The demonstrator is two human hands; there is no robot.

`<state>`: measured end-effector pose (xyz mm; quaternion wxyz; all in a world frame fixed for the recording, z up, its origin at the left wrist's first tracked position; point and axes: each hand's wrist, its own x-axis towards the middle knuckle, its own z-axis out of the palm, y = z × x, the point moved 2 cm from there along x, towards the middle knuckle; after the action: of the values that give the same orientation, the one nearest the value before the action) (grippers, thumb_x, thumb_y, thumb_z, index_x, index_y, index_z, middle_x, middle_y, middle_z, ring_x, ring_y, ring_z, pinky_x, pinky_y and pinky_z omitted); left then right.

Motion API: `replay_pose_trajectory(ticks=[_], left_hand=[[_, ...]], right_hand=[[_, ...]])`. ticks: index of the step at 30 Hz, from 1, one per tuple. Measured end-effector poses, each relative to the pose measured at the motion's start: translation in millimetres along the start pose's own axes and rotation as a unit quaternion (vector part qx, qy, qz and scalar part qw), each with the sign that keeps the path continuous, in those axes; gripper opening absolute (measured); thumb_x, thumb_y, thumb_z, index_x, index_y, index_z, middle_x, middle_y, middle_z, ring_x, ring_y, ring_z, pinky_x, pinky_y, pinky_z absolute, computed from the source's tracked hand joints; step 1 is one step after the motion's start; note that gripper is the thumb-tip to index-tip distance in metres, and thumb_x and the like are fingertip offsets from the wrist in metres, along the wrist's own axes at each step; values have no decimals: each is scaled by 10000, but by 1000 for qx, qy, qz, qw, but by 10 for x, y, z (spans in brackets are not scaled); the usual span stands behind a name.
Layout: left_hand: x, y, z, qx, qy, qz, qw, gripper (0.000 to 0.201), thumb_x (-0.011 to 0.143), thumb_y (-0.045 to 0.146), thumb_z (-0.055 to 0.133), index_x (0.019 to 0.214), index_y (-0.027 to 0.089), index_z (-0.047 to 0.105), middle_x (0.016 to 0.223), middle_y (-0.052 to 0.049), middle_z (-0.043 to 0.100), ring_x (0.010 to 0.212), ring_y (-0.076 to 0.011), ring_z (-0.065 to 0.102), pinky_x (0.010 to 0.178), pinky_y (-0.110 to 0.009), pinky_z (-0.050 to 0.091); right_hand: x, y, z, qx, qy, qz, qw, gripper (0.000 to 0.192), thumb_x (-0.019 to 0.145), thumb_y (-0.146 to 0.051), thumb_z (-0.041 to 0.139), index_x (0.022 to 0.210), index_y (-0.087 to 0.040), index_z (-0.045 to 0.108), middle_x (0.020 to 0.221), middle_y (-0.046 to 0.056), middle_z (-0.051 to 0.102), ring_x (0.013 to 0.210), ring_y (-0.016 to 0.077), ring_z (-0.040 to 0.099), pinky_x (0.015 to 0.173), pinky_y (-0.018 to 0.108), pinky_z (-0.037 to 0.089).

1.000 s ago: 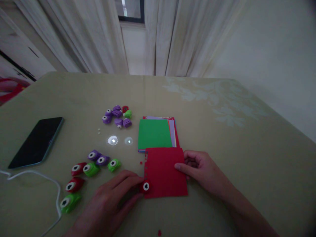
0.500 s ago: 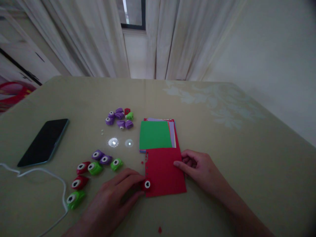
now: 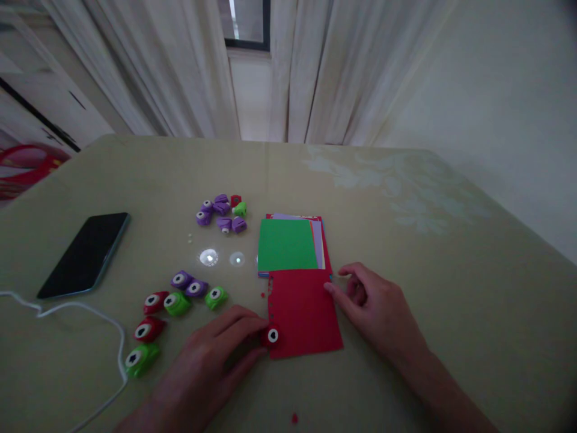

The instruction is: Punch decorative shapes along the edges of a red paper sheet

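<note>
From my remote feed: square red paper sheet, green-topped stack of coloured paper at its far edge. Left hand grips small red plastic punch with white heart-marked button at sheet's left edge, nearer me than row of small cut-outs. Right hand loosely open by sheet's right edge; thumb contact I can't tell. I judge step as punching along edge; pressing calls for steady sheet, squared punch
</note>
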<state>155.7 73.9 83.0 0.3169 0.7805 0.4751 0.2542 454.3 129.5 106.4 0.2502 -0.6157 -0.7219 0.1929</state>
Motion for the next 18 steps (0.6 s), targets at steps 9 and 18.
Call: replay_pose_trajectory(ticks=[9, 18], left_hand=[[20, 12, 2, -40, -30, -31, 998, 247, 1021, 235, 677, 1219, 374, 726, 1137, 27, 767, 992, -189, 745, 889, -259, 610], [41, 51, 12, -52, -42, -25, 997, 205, 1044, 186, 624, 1156, 332, 714, 1118, 30, 750, 988, -186, 725, 890, -261, 582]], right_hand=[[-332, -602, 235, -19, -62, -367, 928, 318, 1100, -385, 600, 1327, -182, 693, 1168, 127, 748, 1010, 255, 719, 874, 368, 602], [-331, -654, 368, 8, -38, -403, 914, 214, 1075, -202, 608, 1221, -105, 731, 1092, 123, 779, 906, 227, 702, 837, 365, 612]])
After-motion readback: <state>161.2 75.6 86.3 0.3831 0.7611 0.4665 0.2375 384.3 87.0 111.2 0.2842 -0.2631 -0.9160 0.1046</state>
